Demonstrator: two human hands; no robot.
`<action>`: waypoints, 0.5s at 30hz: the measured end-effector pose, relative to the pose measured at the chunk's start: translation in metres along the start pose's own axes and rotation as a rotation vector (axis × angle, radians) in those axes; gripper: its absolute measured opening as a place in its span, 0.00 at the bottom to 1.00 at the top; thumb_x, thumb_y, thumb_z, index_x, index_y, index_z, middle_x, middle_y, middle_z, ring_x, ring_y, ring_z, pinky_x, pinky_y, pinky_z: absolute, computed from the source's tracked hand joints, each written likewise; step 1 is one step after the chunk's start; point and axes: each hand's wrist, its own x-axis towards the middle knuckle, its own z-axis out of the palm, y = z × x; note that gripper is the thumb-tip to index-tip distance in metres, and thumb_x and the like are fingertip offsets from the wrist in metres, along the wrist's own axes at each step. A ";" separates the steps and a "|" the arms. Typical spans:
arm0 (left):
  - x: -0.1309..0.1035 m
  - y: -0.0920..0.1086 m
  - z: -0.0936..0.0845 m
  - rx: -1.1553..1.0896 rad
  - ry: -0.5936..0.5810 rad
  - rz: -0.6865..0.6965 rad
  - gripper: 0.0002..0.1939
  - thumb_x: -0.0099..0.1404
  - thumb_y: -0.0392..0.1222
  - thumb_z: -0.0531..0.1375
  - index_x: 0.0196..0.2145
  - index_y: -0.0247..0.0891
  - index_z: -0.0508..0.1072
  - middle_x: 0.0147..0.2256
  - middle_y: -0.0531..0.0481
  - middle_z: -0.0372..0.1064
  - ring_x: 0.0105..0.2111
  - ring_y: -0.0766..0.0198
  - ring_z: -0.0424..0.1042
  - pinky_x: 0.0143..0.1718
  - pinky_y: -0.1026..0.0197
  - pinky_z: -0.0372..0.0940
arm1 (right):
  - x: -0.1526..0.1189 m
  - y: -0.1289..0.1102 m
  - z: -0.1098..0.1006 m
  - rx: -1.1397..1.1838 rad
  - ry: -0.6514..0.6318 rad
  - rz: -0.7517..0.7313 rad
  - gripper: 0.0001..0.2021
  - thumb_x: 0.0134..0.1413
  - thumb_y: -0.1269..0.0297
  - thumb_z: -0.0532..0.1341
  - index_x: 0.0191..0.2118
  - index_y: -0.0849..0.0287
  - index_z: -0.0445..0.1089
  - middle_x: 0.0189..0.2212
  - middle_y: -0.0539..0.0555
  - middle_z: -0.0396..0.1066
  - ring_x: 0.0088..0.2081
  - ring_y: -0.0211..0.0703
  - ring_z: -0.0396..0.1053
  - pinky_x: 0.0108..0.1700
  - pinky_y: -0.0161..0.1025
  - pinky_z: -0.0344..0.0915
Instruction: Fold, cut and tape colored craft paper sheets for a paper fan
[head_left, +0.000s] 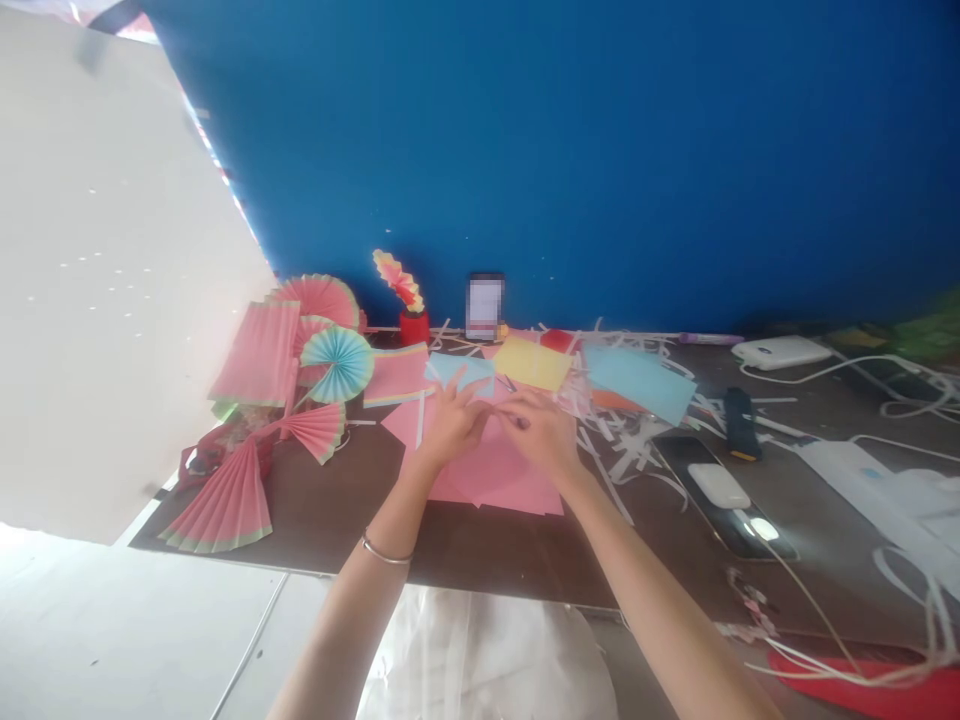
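Observation:
Over a stack of pink paper (487, 485), my left hand (456, 425) and my right hand (538, 428) meet with fingertips nearly touching. Both are closed in a pinch. Whatever sits between the fingers is too small and blurred to make out. Just beyond them lie a light blue sheet (469, 372) and a yellow sheet (534, 362). A bracelet (386, 550) circles my left wrist.
Folded pink paper fans (225, 500) and a blue fan (337, 365) crowd the left. White paper strips (637, 450) and a larger blue sheet (641, 382) lie right. A phone (694, 465), power bank (780, 351) and cables follow. A screen (484, 305) leans on the blue wall.

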 end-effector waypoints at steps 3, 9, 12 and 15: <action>0.001 0.000 0.000 -0.015 0.032 0.003 0.12 0.64 0.36 0.51 0.32 0.42 0.74 0.54 0.49 0.63 0.63 0.47 0.43 0.57 0.35 0.43 | -0.003 0.002 0.004 -0.010 0.022 -0.021 0.08 0.53 0.67 0.57 0.29 0.53 0.73 0.33 0.48 0.75 0.37 0.42 0.71 0.31 0.36 0.62; 0.002 0.002 0.000 -0.213 0.043 -0.119 0.11 0.60 0.37 0.55 0.28 0.43 0.77 0.54 0.53 0.63 0.63 0.49 0.41 0.58 0.41 0.49 | -0.008 -0.001 0.009 0.062 0.067 -0.052 0.09 0.57 0.67 0.53 0.31 0.55 0.71 0.33 0.51 0.74 0.38 0.42 0.70 0.36 0.36 0.63; 0.003 -0.002 -0.001 -0.389 0.052 -0.298 0.12 0.62 0.39 0.53 0.29 0.42 0.77 0.55 0.52 0.63 0.62 0.50 0.46 0.56 0.44 0.54 | -0.010 -0.005 0.008 0.206 0.130 0.041 0.09 0.58 0.65 0.51 0.32 0.55 0.69 0.34 0.54 0.73 0.40 0.44 0.69 0.39 0.38 0.64; 0.003 -0.006 -0.003 -0.593 0.070 -0.455 0.14 0.65 0.43 0.50 0.33 0.42 0.76 0.54 0.50 0.64 0.58 0.54 0.56 0.53 0.49 0.59 | -0.011 -0.004 0.006 0.477 0.206 0.280 0.07 0.55 0.60 0.54 0.33 0.55 0.67 0.36 0.55 0.70 0.39 0.45 0.68 0.37 0.39 0.65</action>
